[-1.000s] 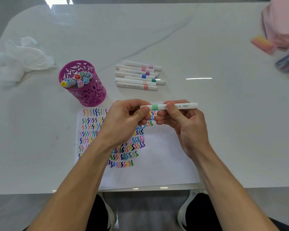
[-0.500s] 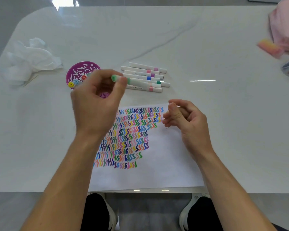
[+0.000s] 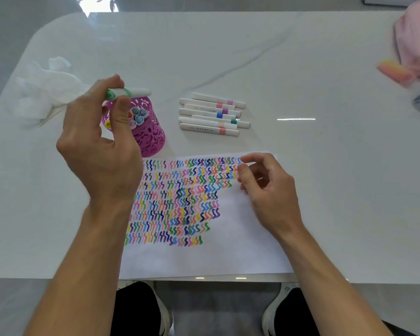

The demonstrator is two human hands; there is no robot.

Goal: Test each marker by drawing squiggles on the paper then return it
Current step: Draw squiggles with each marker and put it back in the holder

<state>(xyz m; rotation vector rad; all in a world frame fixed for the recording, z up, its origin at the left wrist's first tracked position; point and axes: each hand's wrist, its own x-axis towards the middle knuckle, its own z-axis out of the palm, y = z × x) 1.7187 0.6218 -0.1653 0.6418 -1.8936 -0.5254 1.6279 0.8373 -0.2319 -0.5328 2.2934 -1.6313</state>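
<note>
Left hand pinched the green marker above the purple cup for dropping in; right hand hung loose, empty, over the paper.

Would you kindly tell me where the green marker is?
The left hand holds the green marker level above the purple pen cup, left of centre.
</note>
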